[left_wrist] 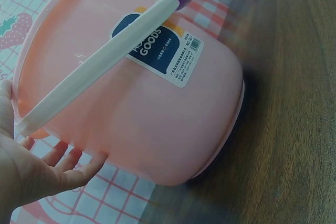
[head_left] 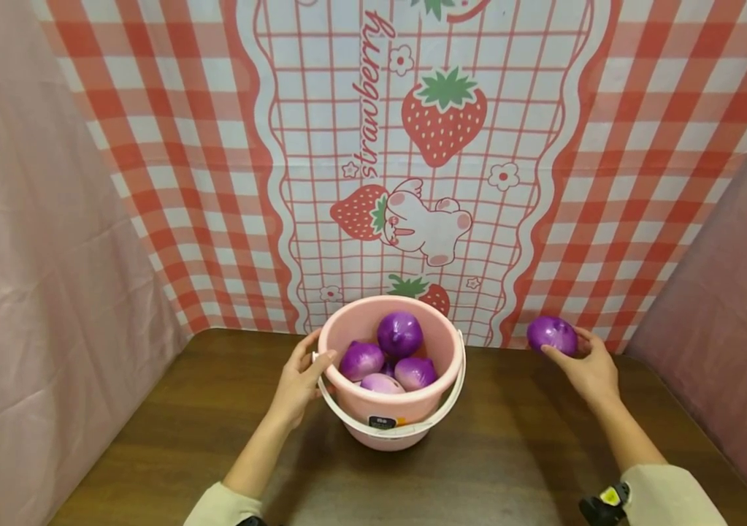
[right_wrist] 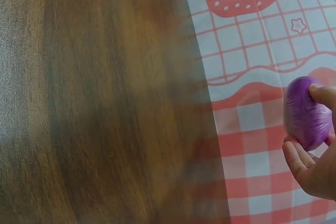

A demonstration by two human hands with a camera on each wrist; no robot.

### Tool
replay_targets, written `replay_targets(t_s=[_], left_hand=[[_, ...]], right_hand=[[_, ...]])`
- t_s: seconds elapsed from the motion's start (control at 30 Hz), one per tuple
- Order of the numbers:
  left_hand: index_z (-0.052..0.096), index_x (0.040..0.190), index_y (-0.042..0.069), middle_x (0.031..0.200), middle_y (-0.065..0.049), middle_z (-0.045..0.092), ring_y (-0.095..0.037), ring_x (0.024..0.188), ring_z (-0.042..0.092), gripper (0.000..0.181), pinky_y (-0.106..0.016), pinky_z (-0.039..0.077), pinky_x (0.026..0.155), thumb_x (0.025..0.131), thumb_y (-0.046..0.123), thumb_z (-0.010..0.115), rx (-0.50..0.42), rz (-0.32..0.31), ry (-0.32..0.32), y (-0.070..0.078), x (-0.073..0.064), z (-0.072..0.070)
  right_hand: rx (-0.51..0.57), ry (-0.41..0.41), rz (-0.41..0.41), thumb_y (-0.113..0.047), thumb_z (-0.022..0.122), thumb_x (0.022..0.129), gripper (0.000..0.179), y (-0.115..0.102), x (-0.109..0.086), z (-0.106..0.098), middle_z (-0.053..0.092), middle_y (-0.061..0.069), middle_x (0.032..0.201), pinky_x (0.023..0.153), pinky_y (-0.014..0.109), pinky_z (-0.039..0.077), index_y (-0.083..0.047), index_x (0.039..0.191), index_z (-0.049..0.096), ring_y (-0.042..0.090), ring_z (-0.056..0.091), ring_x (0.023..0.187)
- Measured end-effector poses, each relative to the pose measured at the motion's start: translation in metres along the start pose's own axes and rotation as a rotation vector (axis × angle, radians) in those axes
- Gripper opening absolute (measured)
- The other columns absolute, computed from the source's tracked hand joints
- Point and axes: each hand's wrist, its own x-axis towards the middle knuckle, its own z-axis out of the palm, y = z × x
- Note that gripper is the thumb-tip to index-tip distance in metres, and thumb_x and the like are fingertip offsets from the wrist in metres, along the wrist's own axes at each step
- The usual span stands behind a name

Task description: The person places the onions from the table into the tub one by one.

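A pink bucket point(head_left: 360, 407) stands on the table with several purple onions point(head_left: 400, 334) inside. My left hand point(head_left: 299, 383) grips the bucket's left rim, the thumb over the edge and the fingers against the outer wall, as the left wrist view also shows. The white handle point(head_left: 435, 418) hangs down across the bucket's front. Off to the right, my right hand point(head_left: 593, 376) holds another purple onion point(head_left: 550, 334) between thumb and fingers. This onion point(right_wrist: 306, 113) is above the table and apart from the bucket.
The brown wooden table point(head_left: 215, 409) reaches back to a red-and-white checked cloth point(head_left: 189, 146) with strawberry prints, hanging upright behind the bucket. Pink curtains point(head_left: 51, 256) close off the left and right sides. A label point(left_wrist: 157, 51) is on the bucket's front.
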Motion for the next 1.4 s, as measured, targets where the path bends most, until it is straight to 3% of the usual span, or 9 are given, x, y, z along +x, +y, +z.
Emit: replay_targets(t_s=[0.6, 1.1, 1.4], left_hand=[[0.038, 0.142, 0.019, 0.122, -0.024, 0.053, -0.010, 0.077, 0.061, 0.056, -0.029, 0.058, 0.065, 0.091, 0.021, 0.060, -0.001, 0.007, -0.006, 0.000, -0.001, -0.001], [0.038, 0.142, 0.020, 0.119, -0.021, 0.054, -0.010, 0.076, 0.061, 0.056, -0.030, 0.059, 0.065, 0.090, 0.021, 0.060, 0.000, -0.001, -0.007, -0.001, 0.000, 0.000], [0.038, 0.142, 0.020, 0.121, -0.023, 0.053, -0.011, 0.078, 0.062, 0.056, -0.032, 0.060, 0.066, 0.090, 0.019, 0.060, -0.013, 0.001, -0.009, 0.000, 0.001, 0.000]], right_hand=[[0.006, -0.019, -0.045, -0.047, 0.065, 0.083, 0.087, -0.015, -0.002, -0.006, 0.042, 0.030, 0.137, 0.086, 0.046, 0.046, 0.000, 0.145, 0.025, 0.040, 0.047, 0.116], [-0.001, -0.018, -0.088, -0.047, 0.065, 0.083, 0.086, -0.024, -0.004, -0.014, 0.045, 0.030, 0.133, 0.072, 0.023, 0.041, 0.000, 0.144, 0.027, 0.038, 0.050, 0.113], [-0.007, -0.008, -0.126, -0.047, 0.065, 0.083, 0.086, -0.031, -0.006, -0.018, 0.044, 0.033, 0.132, 0.085, 0.047, 0.048, 0.002, 0.143, 0.028, 0.043, 0.049, 0.113]])
